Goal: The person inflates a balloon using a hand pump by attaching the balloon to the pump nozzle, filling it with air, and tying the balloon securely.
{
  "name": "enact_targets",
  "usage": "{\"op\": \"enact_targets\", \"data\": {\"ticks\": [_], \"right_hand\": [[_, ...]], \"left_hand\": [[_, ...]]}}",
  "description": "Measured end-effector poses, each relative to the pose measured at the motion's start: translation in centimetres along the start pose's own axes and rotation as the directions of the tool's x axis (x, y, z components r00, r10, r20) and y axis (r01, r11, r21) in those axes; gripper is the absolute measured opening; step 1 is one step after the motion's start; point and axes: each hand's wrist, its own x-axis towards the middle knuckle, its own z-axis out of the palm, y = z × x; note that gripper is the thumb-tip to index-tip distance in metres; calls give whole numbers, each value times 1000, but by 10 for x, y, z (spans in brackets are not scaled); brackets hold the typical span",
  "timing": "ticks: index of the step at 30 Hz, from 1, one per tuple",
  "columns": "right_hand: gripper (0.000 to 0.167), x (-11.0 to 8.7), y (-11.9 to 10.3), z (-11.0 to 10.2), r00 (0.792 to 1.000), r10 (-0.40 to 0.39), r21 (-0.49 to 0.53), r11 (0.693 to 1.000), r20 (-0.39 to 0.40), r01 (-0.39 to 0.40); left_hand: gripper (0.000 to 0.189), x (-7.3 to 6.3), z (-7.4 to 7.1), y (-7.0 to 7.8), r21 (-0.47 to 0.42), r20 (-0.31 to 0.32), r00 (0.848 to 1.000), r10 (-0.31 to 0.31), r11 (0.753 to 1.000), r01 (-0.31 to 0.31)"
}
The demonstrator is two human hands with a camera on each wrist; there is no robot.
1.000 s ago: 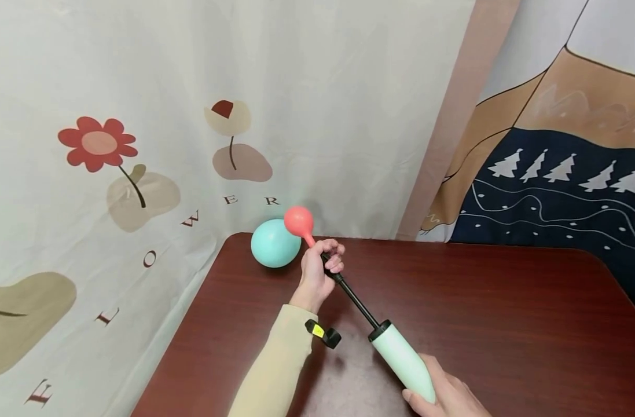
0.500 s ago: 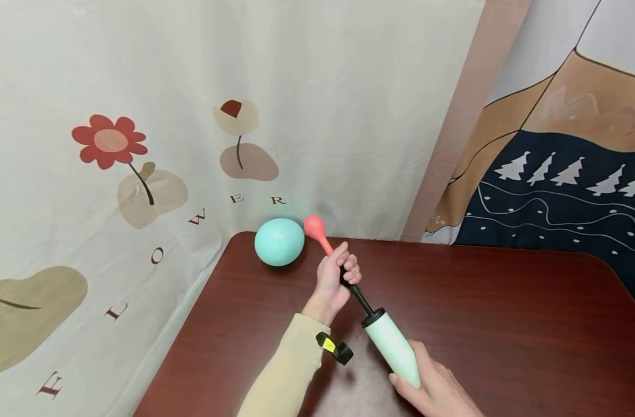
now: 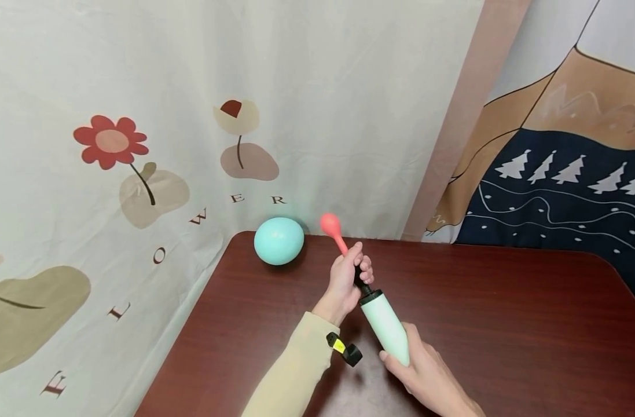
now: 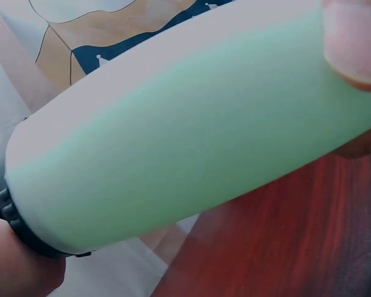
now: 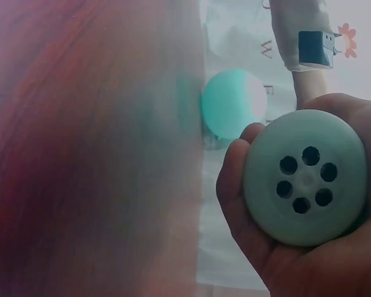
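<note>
A pale green balloon pump [image 3: 384,324] is held between my two hands, slanting over the table. My left hand [image 3: 345,278] grips its black end and the neck of a small red balloon [image 3: 330,225], whose slightly swollen round tip points up and away. Around the lower part of the green barrel curls my right hand [image 3: 426,368], thumb along the near side. In the right wrist view the pump's round end [image 5: 306,179] shows several dark holes within the palm. The left wrist view is filled by the green barrel [image 4: 173,136], its black collar close to the left hand.
An inflated turquoise balloon [image 3: 278,241] rests at the table's back left corner. The brown wooden table [image 3: 505,324] stretches off to the right. Behind it hang a pale flower-printed curtain [image 3: 348,116] and a dark cloth with white trees [image 3: 557,191].
The black rod has slid into the green barrel, bringing my hands closer together. My left hand and the red balloon moved right; my right hand moved slightly up and left.
</note>
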Motion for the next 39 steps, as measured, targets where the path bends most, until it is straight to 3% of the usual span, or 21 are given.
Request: {"op": "enact_targets", "data": {"ticks": [4,8,14,20,25,28,32,35,39], "right_hand": [[64,-1,0,1,1000,24,66,998,-2,-24],[65,-4,1,2,999,33,129,991,-18,-30],[64,-4,1,0,999,15,192,981,-35,-8],[66,-3,0,-3,999,22,186,982,-30,-16],[64,-3,-1,-2,1000,-4,187,982,-30,9],[62,-3,-3,0,999,-31,178,983,-41,38],[60,-2,-5,4,997,-55,160,985,-58,63],[60,-1,-7,5,997,-55,161,985,-61,64],[62,-5,-10,-1,1000,9,143,990,-3,-8]], "left_hand": [[44,0,0,3,15,56,998,-7,1000,6],[38,-3,0,6,-50,127,992,-4,999,10],[46,-10,-1,4,-115,171,984,60,993,-40],[35,-13,-2,-1,-61,167,979,118,992,-109],[23,-15,-3,-5,58,182,972,149,985,-162],[26,-14,-2,-8,146,169,968,184,967,-209],[31,-12,-1,-10,193,126,961,245,944,-266],[29,-8,0,-7,164,77,957,280,943,-289],[26,1,-2,4,102,-9,946,323,942,-320]]}}
